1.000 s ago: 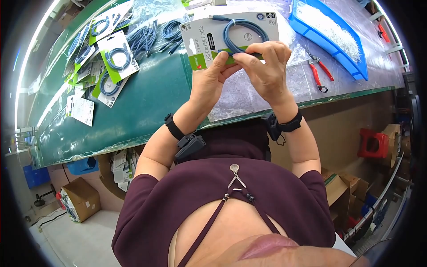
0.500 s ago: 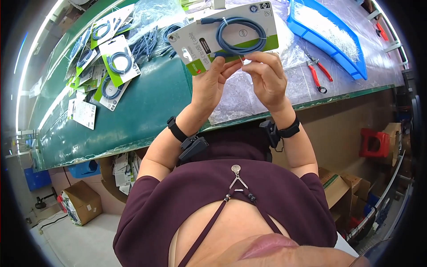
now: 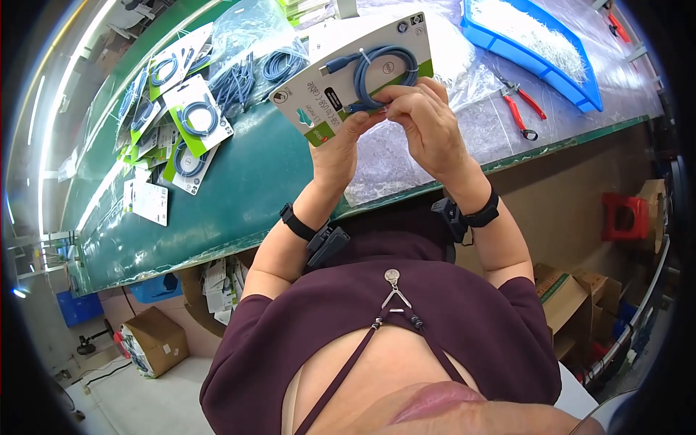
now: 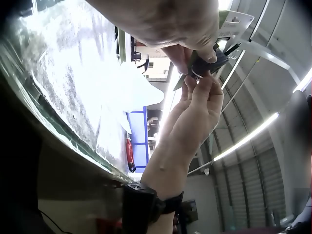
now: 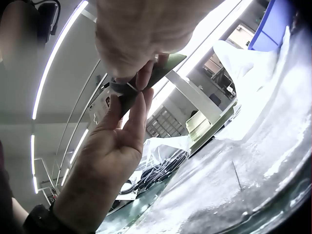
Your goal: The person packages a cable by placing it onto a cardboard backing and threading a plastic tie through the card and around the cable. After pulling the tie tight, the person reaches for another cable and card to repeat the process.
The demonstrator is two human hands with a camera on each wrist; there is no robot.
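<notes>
My left hand (image 3: 336, 151) holds a printed white-and-green cable card (image 3: 308, 88) by its lower edge, thumb on the front and fingers behind. A coiled blue USB-C cable (image 3: 360, 81) lies on the card's face, bound near its upper part by a white tie. My right hand (image 3: 433, 130) bends over the coil's lower part at the card's bottom edge. In the left wrist view, the right thumb and fingertips pinch a thin white tie (image 4: 197, 79) beside the cable. The right wrist view shows both hands' fingertips meeting at the cable and card; much of the tie is hidden.
Carded blue cables (image 3: 196, 116) lie piled at the table's left, with loose cable bundles (image 3: 235, 83) beside them. Red-handled cutters (image 3: 522, 116) lie at the right, near a blue tray (image 3: 493, 40) of white strips. The green table edge (image 3: 217, 254) runs in front of the body.
The card has tilted and dropped slightly left. My right hand drew back from the coil's lower part with a white strip showing, then returned to it.
</notes>
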